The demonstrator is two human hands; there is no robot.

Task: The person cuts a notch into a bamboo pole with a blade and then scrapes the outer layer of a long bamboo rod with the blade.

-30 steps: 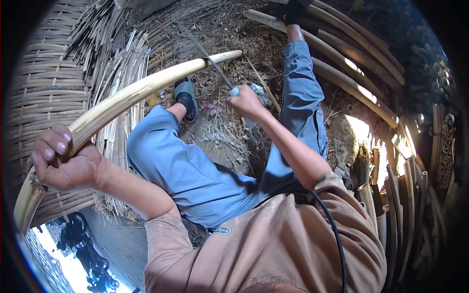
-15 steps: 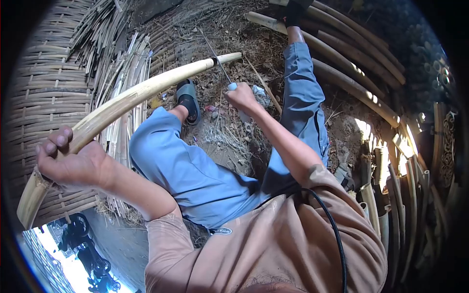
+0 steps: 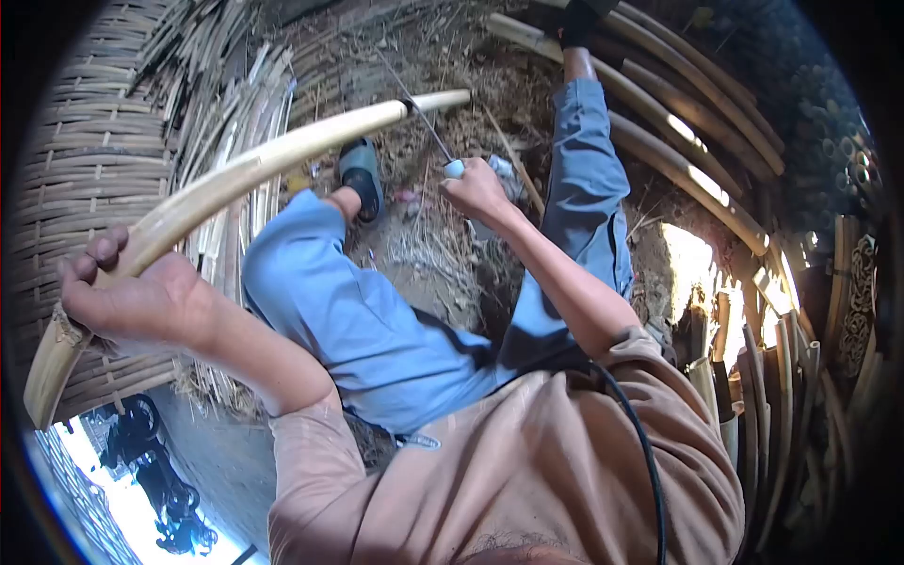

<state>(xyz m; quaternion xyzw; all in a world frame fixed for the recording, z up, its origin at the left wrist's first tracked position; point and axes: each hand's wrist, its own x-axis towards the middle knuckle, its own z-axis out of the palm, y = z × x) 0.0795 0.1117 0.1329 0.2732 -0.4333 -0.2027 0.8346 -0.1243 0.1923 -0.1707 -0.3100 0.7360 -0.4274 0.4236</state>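
Note:
A long pale bamboo pole (image 3: 282,149) slants from the lower left up to the top middle. Near its left end my left hand (image 3: 141,292) is wrapped round it from below, fingertips over the far side. My right hand (image 3: 478,193) is closed on the light blue handle of a long thin blade (image 3: 428,125). The blade crosses the pole at a dark notch close to the pole's far end. Whether its edge touches the bamboo is too small to tell.
Woven bamboo wall (image 3: 85,179) on the left, with a heap of split strips (image 3: 231,141) beside it. Bamboo poles (image 3: 678,160) lie at the upper right; upright pieces (image 3: 782,395) stand at the right. My sandalled foot (image 3: 360,179) is below the pole.
The pole and my left hand have shifted slightly left in view. My right hand, with the blade, has moved slightly right and down.

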